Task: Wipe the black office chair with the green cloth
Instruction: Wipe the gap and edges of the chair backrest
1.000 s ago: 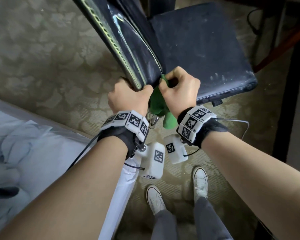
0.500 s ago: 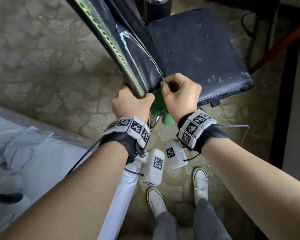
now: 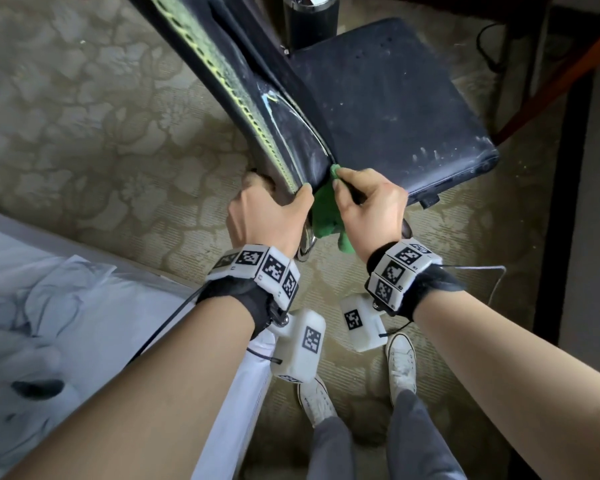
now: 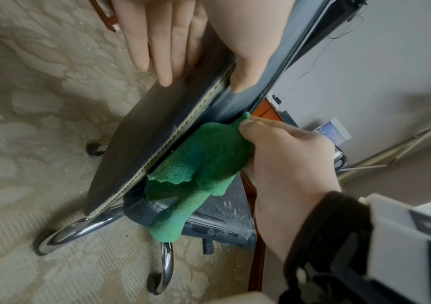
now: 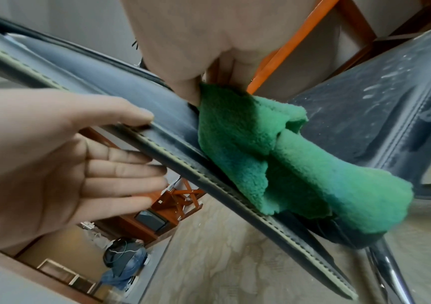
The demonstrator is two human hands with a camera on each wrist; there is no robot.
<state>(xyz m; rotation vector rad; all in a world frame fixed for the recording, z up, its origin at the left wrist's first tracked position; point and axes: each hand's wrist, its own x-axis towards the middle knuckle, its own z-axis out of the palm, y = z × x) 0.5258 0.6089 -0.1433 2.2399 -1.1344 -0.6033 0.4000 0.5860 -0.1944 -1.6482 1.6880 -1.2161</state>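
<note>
The black office chair has a dusty seat (image 3: 395, 109) and a backrest (image 3: 257, 98) with pale stitching that slants from the top left to the centre. My left hand (image 3: 271, 209) grips the backrest's lower edge, fingers (image 4: 157, 41) behind it and thumb in front. My right hand (image 3: 368, 206) pinches the fluffy green cloth (image 3: 326, 216) and presses its top corner into the gap where backrest meets seat. The rest of the cloth (image 4: 201, 168) hangs loose below the hand. In the right wrist view the cloth (image 5: 274, 160) lies against the backrest edge beside my left hand (image 5: 53, 154).
A bed with white sheets (image 3: 49, 323) lies at the left, close behind my left arm. The chair's chrome base (image 4: 79, 228) and castors stand on patterned carpet. A black cylinder (image 3: 309, 19) stands beyond the seat. Wooden furniture legs (image 3: 551, 81) are at the right. My white shoes (image 3: 400, 362) are below.
Both hands keep their hold at the same corner of the chair. The right hand has worked the cloth slightly deeper into the backrest-seat gap, and the head view has shifted.
</note>
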